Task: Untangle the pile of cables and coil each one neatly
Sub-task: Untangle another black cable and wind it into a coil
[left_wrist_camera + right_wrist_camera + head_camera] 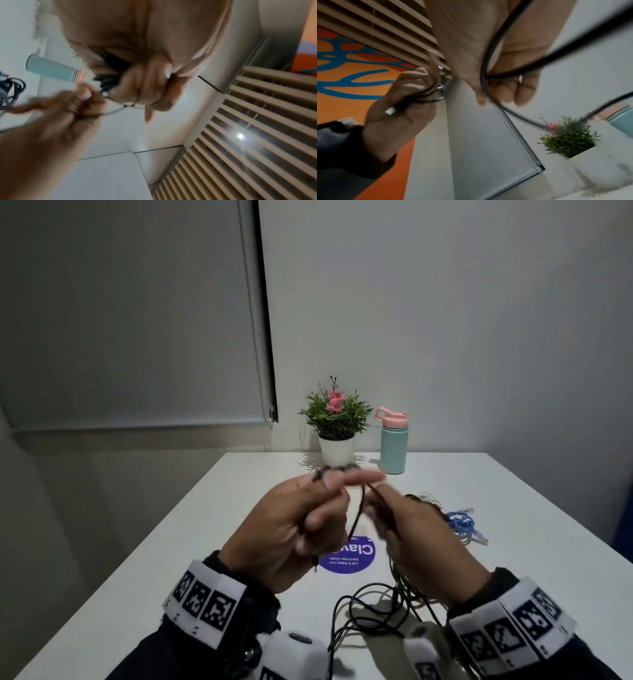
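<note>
Both hands, left hand (294, 529) and right hand (421, 542), grip one black cable (356, 518) tightly.

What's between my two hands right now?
A short stretch of black cable runs between the left hand and right hand; both hold it, seen in the head view.

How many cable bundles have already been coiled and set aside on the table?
2, side by side on the table's right: a blue coil and a darker coil, partly hidden behind the right hand. More may be hidden.
</note>
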### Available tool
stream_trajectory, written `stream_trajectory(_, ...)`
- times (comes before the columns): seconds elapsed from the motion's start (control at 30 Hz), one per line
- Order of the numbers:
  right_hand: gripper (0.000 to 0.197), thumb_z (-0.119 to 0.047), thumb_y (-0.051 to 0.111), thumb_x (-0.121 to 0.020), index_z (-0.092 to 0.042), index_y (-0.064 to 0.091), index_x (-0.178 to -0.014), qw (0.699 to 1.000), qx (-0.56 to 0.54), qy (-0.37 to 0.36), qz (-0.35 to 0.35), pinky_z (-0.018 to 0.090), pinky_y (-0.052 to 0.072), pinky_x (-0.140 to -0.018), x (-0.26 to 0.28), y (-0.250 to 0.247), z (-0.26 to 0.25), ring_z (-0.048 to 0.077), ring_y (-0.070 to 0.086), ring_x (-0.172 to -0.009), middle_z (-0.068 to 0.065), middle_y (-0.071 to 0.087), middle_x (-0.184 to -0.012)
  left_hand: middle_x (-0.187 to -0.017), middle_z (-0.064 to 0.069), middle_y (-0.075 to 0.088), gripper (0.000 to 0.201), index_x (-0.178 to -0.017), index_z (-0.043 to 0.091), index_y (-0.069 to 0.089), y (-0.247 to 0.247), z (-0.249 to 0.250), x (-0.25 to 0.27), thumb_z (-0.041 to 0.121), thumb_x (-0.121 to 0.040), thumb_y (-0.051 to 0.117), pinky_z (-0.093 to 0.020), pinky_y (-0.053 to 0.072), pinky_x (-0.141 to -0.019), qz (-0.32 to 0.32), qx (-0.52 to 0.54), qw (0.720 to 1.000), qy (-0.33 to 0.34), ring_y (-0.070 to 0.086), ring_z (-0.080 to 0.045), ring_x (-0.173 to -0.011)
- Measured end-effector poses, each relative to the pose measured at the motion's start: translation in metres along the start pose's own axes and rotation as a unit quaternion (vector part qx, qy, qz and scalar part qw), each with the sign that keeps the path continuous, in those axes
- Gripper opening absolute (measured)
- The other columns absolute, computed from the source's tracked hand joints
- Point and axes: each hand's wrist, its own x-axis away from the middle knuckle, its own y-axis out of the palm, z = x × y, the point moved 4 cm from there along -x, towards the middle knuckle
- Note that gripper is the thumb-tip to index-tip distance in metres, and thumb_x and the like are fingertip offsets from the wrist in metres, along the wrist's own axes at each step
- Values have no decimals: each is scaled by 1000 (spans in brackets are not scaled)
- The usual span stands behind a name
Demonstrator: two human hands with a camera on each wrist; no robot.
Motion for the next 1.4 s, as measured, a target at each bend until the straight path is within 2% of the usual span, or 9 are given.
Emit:
stream_trajectory(0.17,11,-29,52,-94,-22,58,-88,967,20,-21,-252,17,38,-58,18,31,-24,4,54,-66,-8,64,-76,-122,-8,72,41,-140,2,50,-18,15,-6,17,-101,48,-20,56,-65,167,66,972,154,72,-11,-79)
stream_trajectory(0.3,14,-30,52,-98,-31,51,-84,985,-40,-69,-150,11,36,-60,11,4,-41,-4,52,-68,-26,55,-70,-124,-1,71,45,-150,15,38,-33,22,1,15,-105,41,-25,57,-88,252,-292,904,183,72,-16,-107)
stream_trajectory(0.43,6,-32,51,-99,-30,56,-95,995,40,-94,-11,32,48,-68,4,-24,-29,8,54,-73,-14,59,-81,-77,8,71,23,-121,26,61,-20,3,0,30,-106,44,-34,57,-73,166,-560,808,76,65,-4,-64)
stream_trajectory(0.63,15,-44,41,-94,-32,43,-86,988,146,-55,17,34,45,-59,4,-14,-11,10,46,-67,-14,49,-77,-49,15,45,33,-72,25,71,-7,-6,5,42,-96,55,-13,31,-46,-4,-411,906,-99,38,0,-44)
stream_trajectory(0.83,9,-41,56,-92,-34,51,-93,997,-39,4,-68,17,43,-59,4,4,-13,6,55,-66,-14,59,-68,-71,0,69,36,-115,3,71,-2,3,-5,27,-98,51,-13,39,-42,81,12,995,61,42,-2,-37)
stream_trajectory(1.0,21,-35,56,-94,-37,50,-115,992,-103,31,-66,21,43,-58,6,-6,-25,5,59,-59,-6,66,-75,-134,-2,66,40,-137,11,51,-17,7,-8,23,-100,48,-17,55,-68,173,-105,969,143,70,-18,-112)
stream_trajectory(1.13,11,-28,51,-98,-28,62,-99,977,-78,102,-169,21,45,-52,8,-10,-12,10,63,-52,-5,69,-70,-147,6,54,43,-149,20,40,-40,10,0,15,-106,43,-34,45,-109,290,-493,802,171,53,-12,-134)
stream_trajectory(1.27,16,-29,56,-98,-23,69,-92,965,-189,97,-152,11,37,-52,4,-18,-9,-3,51,-52,-21,59,-58,-127,8,69,35,-135,26,56,-59,10,6,29,-105,39,-36,46,-97,284,-724,628,8,63,-21,-115)
stream_trajectory(1.4,16,-30,53,-98,-26,68,-92,985,-166,39,33,31,48,-70,-3,-34,-2,8,61,-75,-12,68,-79,-53,7,57,45,-98,20,74,-42,-12,1,54,-97,43,-33,49,-63,146,-490,856,-82,52,-15,-52)
